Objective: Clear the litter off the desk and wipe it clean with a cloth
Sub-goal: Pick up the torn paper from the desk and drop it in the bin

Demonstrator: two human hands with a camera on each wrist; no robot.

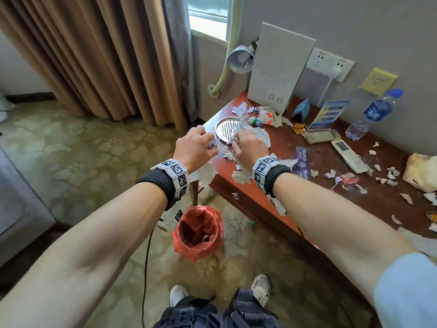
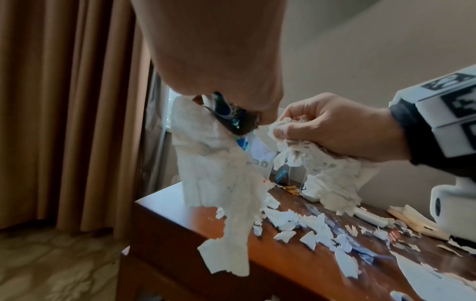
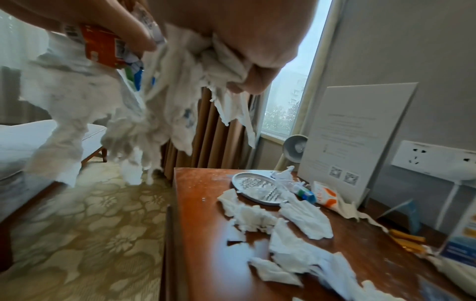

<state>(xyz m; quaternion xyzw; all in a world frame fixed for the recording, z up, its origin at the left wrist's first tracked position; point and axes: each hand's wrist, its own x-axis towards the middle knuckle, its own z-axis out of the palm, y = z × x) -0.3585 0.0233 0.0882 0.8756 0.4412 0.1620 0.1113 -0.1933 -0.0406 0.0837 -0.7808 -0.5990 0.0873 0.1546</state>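
Note:
Both hands hover over the left end of the red-brown desk [image 1: 283, 143]. My left hand [image 1: 208, 145] grips a hanging strip of white tissue [image 2: 219, 173] together with a dark blue wrapper [image 2: 231, 120]. Beside it, my right hand [image 1: 236, 147] clutches a wad of torn tissue [image 2: 322, 173]; in the right wrist view the wad [image 3: 180, 101] hangs below the palm next to an orange packet [image 3: 100, 46]. More tissue pieces [image 3: 296, 224] and paper scraps [image 1: 390, 174] lie over the desk. A crumpled yellowish cloth [image 1: 421, 171] sits at the far right.
A bin lined with a red bag [image 1: 198, 233] stands on the carpet below the desk's left end. On the desk are a round metal tray [image 1: 229, 128], a white remote [image 1: 347, 156], a water bottle [image 1: 376, 112], a blue card stand [image 1: 328, 112] and a leaning white board [image 1: 281, 67].

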